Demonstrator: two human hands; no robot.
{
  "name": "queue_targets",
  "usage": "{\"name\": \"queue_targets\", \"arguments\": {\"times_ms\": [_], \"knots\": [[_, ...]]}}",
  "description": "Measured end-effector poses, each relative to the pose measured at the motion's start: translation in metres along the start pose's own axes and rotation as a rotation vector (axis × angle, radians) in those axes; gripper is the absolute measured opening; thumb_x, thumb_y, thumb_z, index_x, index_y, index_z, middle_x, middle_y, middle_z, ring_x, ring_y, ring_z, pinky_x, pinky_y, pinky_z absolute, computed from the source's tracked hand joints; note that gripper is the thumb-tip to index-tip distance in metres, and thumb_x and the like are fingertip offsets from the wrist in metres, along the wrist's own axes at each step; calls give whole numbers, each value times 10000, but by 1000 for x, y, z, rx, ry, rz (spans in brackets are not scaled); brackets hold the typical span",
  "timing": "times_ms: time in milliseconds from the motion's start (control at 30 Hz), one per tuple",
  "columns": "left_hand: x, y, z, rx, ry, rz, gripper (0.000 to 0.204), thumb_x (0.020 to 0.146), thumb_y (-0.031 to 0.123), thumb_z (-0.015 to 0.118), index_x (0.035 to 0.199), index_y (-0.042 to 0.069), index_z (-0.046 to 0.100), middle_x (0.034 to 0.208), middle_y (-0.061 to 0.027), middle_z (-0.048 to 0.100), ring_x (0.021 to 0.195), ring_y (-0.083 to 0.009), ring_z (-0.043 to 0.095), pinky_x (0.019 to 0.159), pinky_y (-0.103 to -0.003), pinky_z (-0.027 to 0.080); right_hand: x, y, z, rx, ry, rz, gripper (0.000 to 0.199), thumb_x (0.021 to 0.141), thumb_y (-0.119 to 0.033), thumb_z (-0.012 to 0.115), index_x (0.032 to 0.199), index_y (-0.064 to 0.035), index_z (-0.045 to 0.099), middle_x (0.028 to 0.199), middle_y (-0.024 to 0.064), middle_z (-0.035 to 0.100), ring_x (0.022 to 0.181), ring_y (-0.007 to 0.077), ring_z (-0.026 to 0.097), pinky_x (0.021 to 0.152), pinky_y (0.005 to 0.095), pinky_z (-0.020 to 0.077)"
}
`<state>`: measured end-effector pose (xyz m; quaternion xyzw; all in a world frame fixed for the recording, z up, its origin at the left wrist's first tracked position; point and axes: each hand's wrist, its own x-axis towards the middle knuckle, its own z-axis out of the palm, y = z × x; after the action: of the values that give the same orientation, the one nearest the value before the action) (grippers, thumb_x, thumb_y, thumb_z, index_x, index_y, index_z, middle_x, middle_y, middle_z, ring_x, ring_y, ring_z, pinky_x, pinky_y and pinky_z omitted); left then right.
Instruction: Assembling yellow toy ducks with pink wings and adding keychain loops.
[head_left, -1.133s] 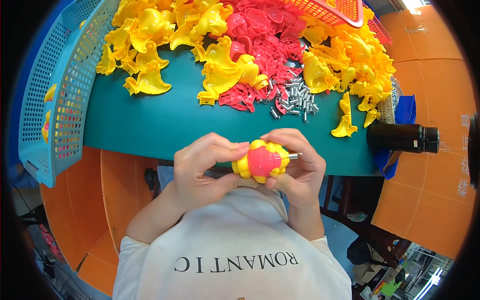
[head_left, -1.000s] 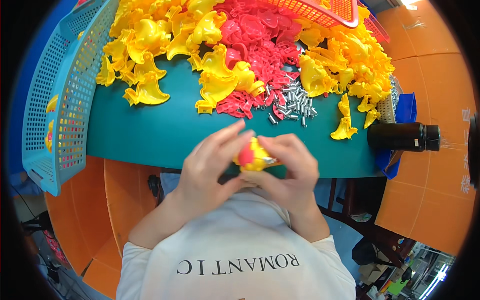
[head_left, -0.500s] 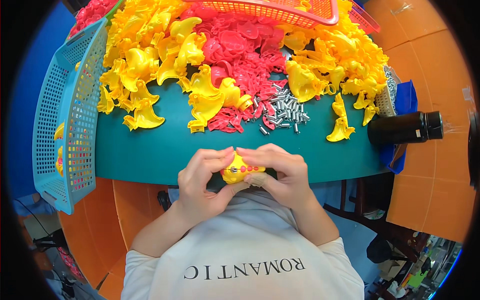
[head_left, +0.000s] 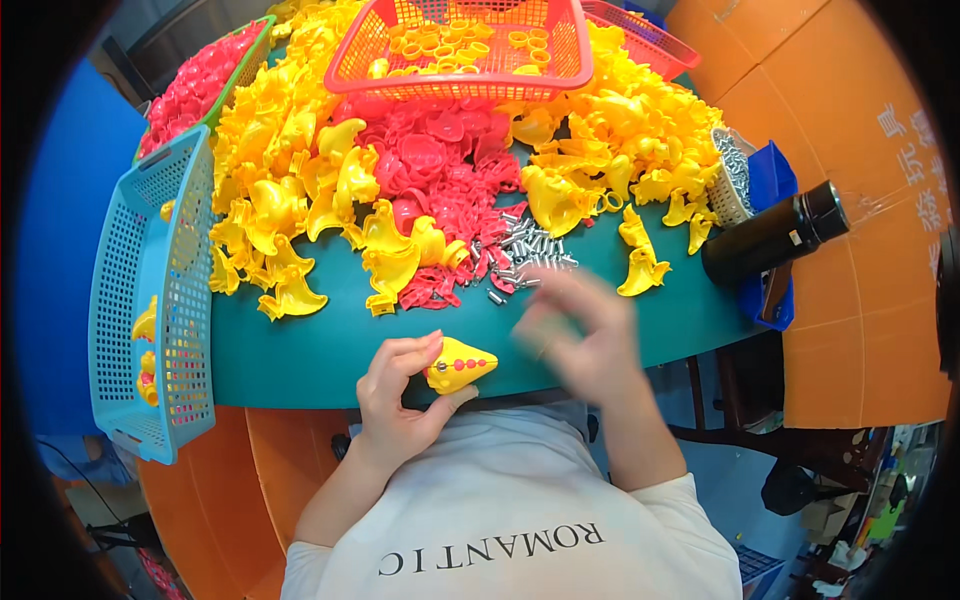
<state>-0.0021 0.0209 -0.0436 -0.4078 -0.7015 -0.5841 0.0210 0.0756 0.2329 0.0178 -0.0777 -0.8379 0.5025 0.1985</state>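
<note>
Between the thumb and fingers of my left hand [head_left: 398, 388] is a yellow plastic toy [head_left: 472, 363], held at the table's front edge. It tapers to a point on the right, and a row of pink dots runs along its seam. My right hand [head_left: 590, 335] is off the toy, over the table to its right; motion smears its fingers, so their grip cannot be made out. Just beyond that hand lies a heap of small silvery metal cylinders [head_left: 538, 245]. Pink plastic pieces [head_left: 435, 165] and curved yellow shell pieces [head_left: 275, 215] are piled farther back.
A blue basket [head_left: 150, 300] with a few yellow toys stands at the left. The red basket [head_left: 460, 90] at the back holds yellow rings. On the right, a black bottle [head_left: 770, 235] lies against a blue bin [head_left: 775, 170]. More yellow pieces [head_left: 640, 130] are heaped at the back right.
My right hand has let go of the toy and moved right and forward toward the metal cylinders. My left hand keeps hold of the toy. The view has tilted, showing more of the back.
</note>
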Motion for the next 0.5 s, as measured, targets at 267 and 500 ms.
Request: {"name": "queue_targets", "arguments": {"times_ms": [267,500], "knots": [[7,9,0,49,-30,-42,605,643,46,845,1172,16,553,1054,-104,533,897,-161,598,723,-246,527,76,79,-89,-933,121,7,147,751,-103,696,885,-42,690,900,120,574,955,283,550,837,383,452],[4,9,-3,31,-1,-90,609,640,55,841,1172,27,546,1068,-88,518,948,-181,594,758,-264,529,85,84,-94,-684,144,32,123,751,-88,698,830,6,683,993,119,601,973,279,586,861,349,462]]}}
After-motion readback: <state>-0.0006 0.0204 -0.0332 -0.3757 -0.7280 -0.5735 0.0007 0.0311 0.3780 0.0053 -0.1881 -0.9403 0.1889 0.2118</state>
